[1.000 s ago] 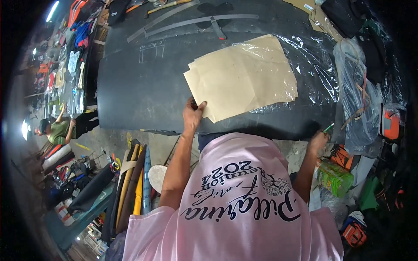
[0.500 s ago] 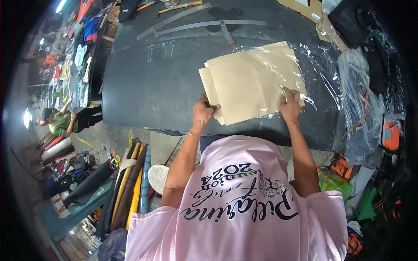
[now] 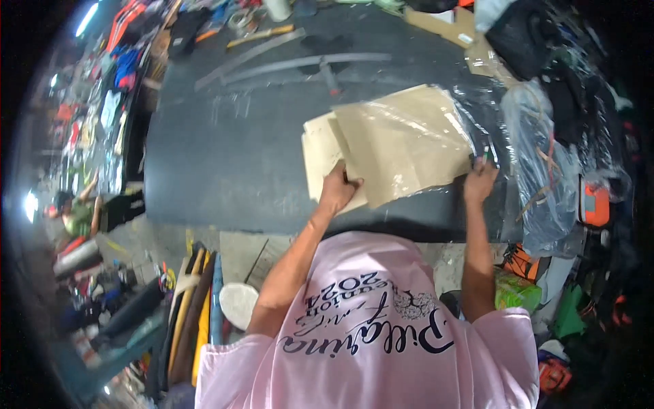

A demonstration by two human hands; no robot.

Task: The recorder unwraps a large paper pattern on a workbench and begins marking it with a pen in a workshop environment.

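Several tan paper or card sheets lie overlapped at an angle on the dark table, with one broad upper sheet (image 3: 402, 146) covering most of a lower sheet (image 3: 320, 157). My left hand (image 3: 340, 187) is closed at the near left edge of the upper sheet, thumb on top, over the lower one. Its inner fingers are partly hidden. By the right end of the sheets, my right hand (image 3: 481, 180) is closed around a slim green-and-white object (image 3: 487, 155), whose kind is too blurred to name. Clear plastic film (image 3: 480, 116) shows shiny beside and around the sheets' right end.
Long metal rulers (image 3: 306, 65) and a hammer-like wooden-handled tool (image 3: 262, 35) lie at the table's far side. Bundled clear plastic (image 3: 541, 163) covers the right end. Rolled material (image 3: 197, 300) and a round stool (image 3: 238, 305) stand at lower left. Another person (image 3: 82, 215) is far left.
My left hand has moved inward onto the sheets, and the upper sheet has shifted and turned, baring more of the lower one. My right hand has moved right, to the sheets' edge.
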